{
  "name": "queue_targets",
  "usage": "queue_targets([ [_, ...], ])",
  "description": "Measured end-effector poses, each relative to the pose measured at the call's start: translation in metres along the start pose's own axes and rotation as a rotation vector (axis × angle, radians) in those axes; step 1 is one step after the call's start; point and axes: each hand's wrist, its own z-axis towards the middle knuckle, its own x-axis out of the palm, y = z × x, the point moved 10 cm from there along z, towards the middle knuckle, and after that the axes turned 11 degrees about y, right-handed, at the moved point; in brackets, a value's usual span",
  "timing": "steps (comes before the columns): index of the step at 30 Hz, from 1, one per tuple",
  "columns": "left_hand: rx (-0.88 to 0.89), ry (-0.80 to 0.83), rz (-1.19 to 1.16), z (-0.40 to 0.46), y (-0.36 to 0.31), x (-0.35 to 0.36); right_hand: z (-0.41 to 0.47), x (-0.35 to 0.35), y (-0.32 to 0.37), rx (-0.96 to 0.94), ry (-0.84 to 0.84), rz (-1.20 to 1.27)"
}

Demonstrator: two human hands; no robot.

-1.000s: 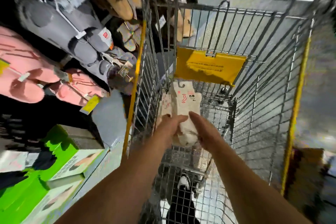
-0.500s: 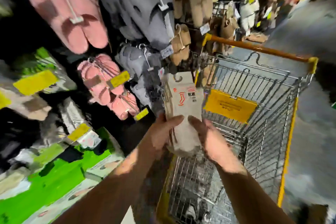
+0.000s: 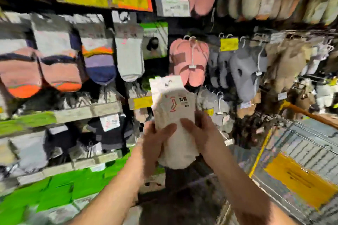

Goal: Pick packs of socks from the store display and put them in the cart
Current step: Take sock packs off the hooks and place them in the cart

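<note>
Before shelves, hands flank sock pack.

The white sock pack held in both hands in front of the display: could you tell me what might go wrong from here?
1. The white sock pack is pinched only low down by the left hand and right hand; its tall card top could flop or slip.
2. The cart sits off to the right, not under the pack, so a drop would likely miss it.
</note>
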Motion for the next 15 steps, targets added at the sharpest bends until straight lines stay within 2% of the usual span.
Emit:
queue_targets([
  [7, 0.104, -0.109, 0.061, -0.028, -0.045, -0.077, 0.021, 0.092, 0.020, -0.033, 0.169, 0.007],
  [13, 0.242, -0.162, 0.213, -0.036, -0.091, -0.097, 0.039, 0.122, 0.037, -0.016, 0.316, -0.025],
  [15, 0.262, -0.170, 0.236, -0.036, -0.098, -0.102, 0.046, 0.130, 0.046, -0.045, 0.363, 0.047],
])
